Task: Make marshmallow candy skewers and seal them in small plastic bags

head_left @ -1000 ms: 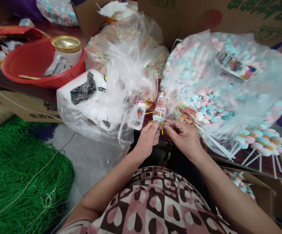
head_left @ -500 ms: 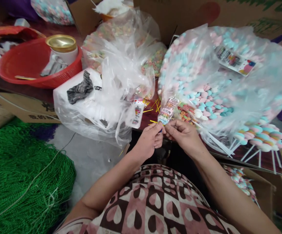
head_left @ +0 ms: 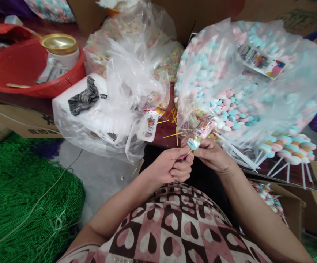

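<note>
Both hands meet over my lap at the table's front edge, around a small clear printed candy packet (head_left: pixel 204 126) with a pale blue piece of candy near its gathered end. My left hand (head_left: pixel 173 165) is closed, pinching the packet's lower end between thumb and curled fingers. On the other side, my right hand (head_left: pixel 212 154) is closed on the packet just above the gather, partly hidden behind it. A bit of yellow tie shows at the gather. Loose yellow twist ties (head_left: pixel 172 134) lie on the dark table just beyond the hands.
A big bag of pink and blue marshmallows (head_left: pixel 254 91) fills the right, with marshmallow skewers (head_left: pixel 288 150) and white sticks (head_left: pixel 239 153) before it. Left are a plastic bag of white packaging (head_left: pixel 98 135), a red basket (head_left: pixel 12 78) and green cord (head_left: pixel 32 197) below.
The packet has tilted over to the right, and both hands have moved slightly right and down with it. The view has shifted a little, so the surroundings appear further left.
</note>
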Tool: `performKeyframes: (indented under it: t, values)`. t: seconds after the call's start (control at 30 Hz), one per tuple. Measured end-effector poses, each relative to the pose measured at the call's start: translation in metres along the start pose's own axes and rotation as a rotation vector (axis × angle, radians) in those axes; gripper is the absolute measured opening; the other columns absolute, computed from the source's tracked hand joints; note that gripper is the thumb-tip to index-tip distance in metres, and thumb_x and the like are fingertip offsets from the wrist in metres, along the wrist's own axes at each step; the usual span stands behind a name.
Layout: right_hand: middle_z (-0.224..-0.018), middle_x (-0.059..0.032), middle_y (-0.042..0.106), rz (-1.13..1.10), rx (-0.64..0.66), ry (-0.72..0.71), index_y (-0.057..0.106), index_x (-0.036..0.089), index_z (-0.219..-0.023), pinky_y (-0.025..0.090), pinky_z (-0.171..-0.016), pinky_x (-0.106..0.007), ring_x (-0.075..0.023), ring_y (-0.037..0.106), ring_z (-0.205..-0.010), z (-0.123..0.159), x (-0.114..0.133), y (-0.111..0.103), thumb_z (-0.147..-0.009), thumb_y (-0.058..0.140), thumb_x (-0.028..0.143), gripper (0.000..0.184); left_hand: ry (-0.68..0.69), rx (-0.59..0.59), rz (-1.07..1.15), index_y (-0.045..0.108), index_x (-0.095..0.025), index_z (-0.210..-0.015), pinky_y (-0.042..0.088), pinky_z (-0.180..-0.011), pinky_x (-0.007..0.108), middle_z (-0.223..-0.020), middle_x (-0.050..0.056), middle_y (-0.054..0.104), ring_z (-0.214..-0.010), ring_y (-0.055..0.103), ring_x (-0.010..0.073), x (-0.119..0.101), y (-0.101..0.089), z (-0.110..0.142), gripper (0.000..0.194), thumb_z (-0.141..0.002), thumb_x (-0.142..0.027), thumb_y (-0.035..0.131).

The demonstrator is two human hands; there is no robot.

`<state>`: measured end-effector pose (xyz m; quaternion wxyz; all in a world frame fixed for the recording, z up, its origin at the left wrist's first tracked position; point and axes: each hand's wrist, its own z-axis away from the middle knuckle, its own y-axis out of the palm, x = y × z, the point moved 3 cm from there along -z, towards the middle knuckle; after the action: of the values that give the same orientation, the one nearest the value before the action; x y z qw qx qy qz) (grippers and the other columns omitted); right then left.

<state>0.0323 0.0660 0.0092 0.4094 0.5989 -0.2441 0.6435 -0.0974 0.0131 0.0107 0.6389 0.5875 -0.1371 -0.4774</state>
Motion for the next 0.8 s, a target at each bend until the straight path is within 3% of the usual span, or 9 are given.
performKeyframes:
  t: [0.1, 0.2, 0.37, 0.47, 0.53, 0.63, 0.8]
  values:
    - [-0.068, 0.0005, 0.067, 0.009, -0.136, -0.028, 0.070, 0.022, -0.070, 0.051, -0.069, -0.030, -0.0151, 0.061, -0.064, -0.002, -0.005, -0.001, -0.065, 0.082, 0.051, 0.032, 0.062, -0.010, 0.035, 0.054, -0.017, -0.069, 0.019, -0.035, 0.018, -0.044, -0.010, 0.020, -0.032, 0.013, 0.0043, -0.001, -0.002, -0.005, 0.034, -0.093, -0.041, 0.051]
    - [-0.061, 0.0018, 0.061, 0.138, -0.283, -0.098, 0.066, 0.021, -0.066, 0.046, -0.059, -0.027, -0.0125, 0.053, -0.055, -0.004, -0.005, 0.000, -0.073, 0.076, 0.049, 0.030, 0.154, -0.090, 0.034, 0.052, -0.017, -0.070, 0.019, -0.035, 0.017, -0.044, -0.011, 0.022, -0.032, 0.015, 0.0036, -0.002, -0.002, -0.010, 0.036, -0.091, -0.045, 0.055]
    - [-0.066, -0.0009, 0.064, 0.721, -0.515, -0.499, 0.066, 0.021, -0.067, 0.047, -0.065, -0.029, -0.0152, 0.058, -0.065, 0.003, 0.012, 0.009, -0.085, 0.065, 0.030, 0.021, 0.325, -0.297, -0.033, 0.045, -0.018, -0.068, 0.022, -0.035, 0.015, -0.043, -0.011, 0.027, -0.032, 0.021, 0.0027, -0.005, -0.003, -0.017, 0.045, -0.084, -0.057, 0.062]
    - [-0.067, -0.0004, 0.065, 0.806, -0.534, -0.629, 0.067, 0.021, -0.069, 0.047, -0.065, -0.028, -0.0146, 0.059, -0.065, 0.005, 0.017, 0.015, -0.086, 0.064, 0.023, 0.017, 0.401, -0.356, -0.092, 0.044, -0.018, -0.069, 0.021, -0.035, 0.015, -0.043, -0.012, 0.027, -0.032, 0.023, 0.0024, -0.004, -0.008, -0.021, 0.048, -0.080, -0.062, 0.063]
    - [-0.066, 0.0004, 0.064, 0.729, -0.524, -0.602, 0.067, 0.021, -0.068, 0.047, -0.066, -0.028, -0.0141, 0.059, -0.064, 0.005, 0.015, 0.015, -0.085, 0.065, 0.021, 0.017, 0.454, -0.380, -0.173, 0.045, -0.019, -0.070, 0.021, -0.035, 0.016, -0.044, -0.012, 0.028, -0.033, 0.024, 0.0025, -0.003, -0.014, -0.023, 0.049, -0.079, -0.064, 0.062]
    - [-0.068, 0.0007, 0.065, 0.532, -0.483, -0.443, 0.069, 0.021, -0.070, 0.047, -0.066, -0.028, -0.0141, 0.059, -0.066, 0.004, 0.010, 0.011, -0.084, 0.066, 0.025, 0.016, 0.537, -0.424, -0.368, 0.047, -0.019, -0.073, 0.022, -0.037, 0.017, -0.048, -0.011, 0.031, -0.037, 0.026, 0.0033, -0.004, -0.020, -0.022, 0.045, -0.083, -0.062, 0.058]
    - [-0.060, 0.0034, 0.056, 0.300, -0.410, -0.215, 0.071, 0.019, -0.076, 0.038, -0.054, -0.024, -0.0100, 0.047, -0.055, 0.005, 0.010, 0.010, -0.083, 0.067, 0.033, 0.017, 0.582, -0.525, -0.780, 0.044, -0.020, -0.077, 0.032, -0.046, 0.020, -0.053, -0.009, 0.038, -0.045, 0.036, 0.0058, -0.011, -0.016, -0.011, 0.038, -0.091, -0.055, 0.048]
